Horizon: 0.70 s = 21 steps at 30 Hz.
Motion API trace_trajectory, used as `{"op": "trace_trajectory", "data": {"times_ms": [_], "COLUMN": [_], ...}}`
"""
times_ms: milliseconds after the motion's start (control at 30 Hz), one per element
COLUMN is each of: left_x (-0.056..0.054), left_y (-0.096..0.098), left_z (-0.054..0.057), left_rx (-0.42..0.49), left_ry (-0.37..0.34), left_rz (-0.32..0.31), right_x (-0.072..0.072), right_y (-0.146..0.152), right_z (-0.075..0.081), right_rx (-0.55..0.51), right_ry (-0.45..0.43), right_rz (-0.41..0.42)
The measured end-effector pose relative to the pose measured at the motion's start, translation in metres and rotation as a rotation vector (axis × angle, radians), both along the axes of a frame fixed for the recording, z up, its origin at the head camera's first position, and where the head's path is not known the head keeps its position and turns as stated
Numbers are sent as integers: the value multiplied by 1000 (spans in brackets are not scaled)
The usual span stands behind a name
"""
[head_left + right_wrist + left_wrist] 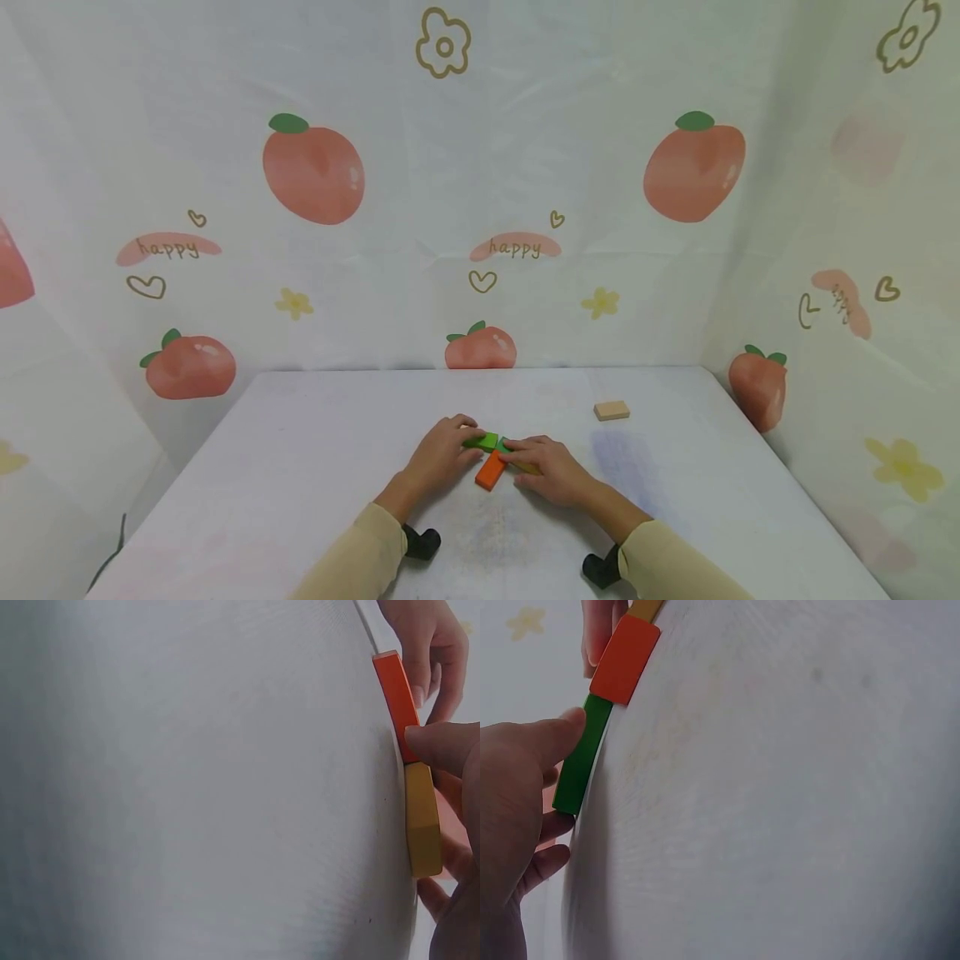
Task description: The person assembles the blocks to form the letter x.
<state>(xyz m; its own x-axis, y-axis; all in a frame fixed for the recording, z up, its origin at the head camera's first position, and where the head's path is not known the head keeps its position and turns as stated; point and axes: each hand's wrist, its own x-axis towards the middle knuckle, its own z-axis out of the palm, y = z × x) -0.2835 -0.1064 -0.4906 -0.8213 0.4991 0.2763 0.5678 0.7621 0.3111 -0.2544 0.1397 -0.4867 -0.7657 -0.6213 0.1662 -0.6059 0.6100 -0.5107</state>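
Note:
Several coloured wooden blocks meet end to end at the middle of the table. My left hand (pixel 446 454) grips the green block (pixel 486 442), thumb along its near side and fingers round the back and outer end. An orange block (pixel 491 472) points toward me from the meeting point. Beside it lies a yellow block (pixel 424 821), with fingers of my right hand (pixel 553 471) behind it. The right thumb (pixel 439 742) touches the orange block near its joint with the yellow one. A darker green block (pixel 503 446) shows partly under the right fingertips.
A plain wooden block (pixel 612 410) lies apart at the back right of the white table (pixel 337 467). Behind and at the sides hangs a fruit-printed cloth (pixel 390 183). Black wrist mounts (pixel 422 543) stick out under both sleeves.

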Motion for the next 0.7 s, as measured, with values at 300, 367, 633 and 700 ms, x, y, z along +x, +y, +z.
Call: {"op": "trace_trajectory", "data": {"times_ms": [300, 367, 633, 700], "left_x": [6, 8, 7, 8], "left_y": [3, 4, 5, 5], "left_z": [7, 9, 5, 5], "left_rx": [-22, -41, -134, -141], "left_ry": [-16, -22, 9, 11], "left_rz": [-30, -32, -21, -21], "right_x": [1, 2, 2, 2], "right_y": [1, 1, 0, 1], "right_z": [1, 2, 0, 0], "right_rx": [-15, -13, -28, -30], "right_ry": [27, 26, 71, 82], "right_rz": [13, 13, 31, 33]}}
